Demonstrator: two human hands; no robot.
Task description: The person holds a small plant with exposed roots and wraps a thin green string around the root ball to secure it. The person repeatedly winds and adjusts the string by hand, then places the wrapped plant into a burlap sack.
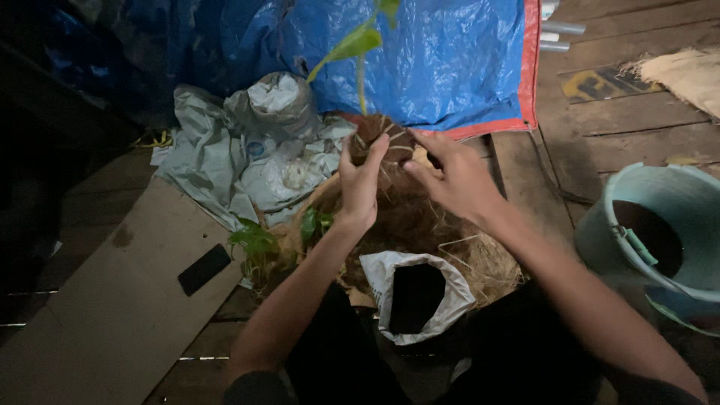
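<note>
- You are holding a brown ball of coconut fibre (384, 146) up in front of you, over the loose heap of fibre (442, 240) on the floor, with a young plant (358, 46) rising from its top against the blue tarp (442, 60).
- Your left hand (361, 184) cups the ball from its left side, fingers (375, 150) pressed together and curled onto the fibre.
- Your right hand (457, 180) comes in from the right; its fingers (424, 139) are bent and pinch at the strands near the top of the ball. How tight that pinch is cannot be told in this dim light.
- Judging by this, you are at the wrapping step: the fibre is around the plant's root and you are shaping or binding it.
- The next move seems to call for a steady left-hand hold while the right tucks or pulls strands snug, without bending the thin stem.
- Close below your wrists stands an open white bag of dark soil (414, 296), and small green seedlings (259, 244) lie just left of the heap.
- At your right a pale blue bucket (679, 206) holds dark soil; at your left lie crumpled grey plastic sheets (255, 142) and a flat board (112, 307) with a dark phone-like slab (204, 268) on it.
</note>
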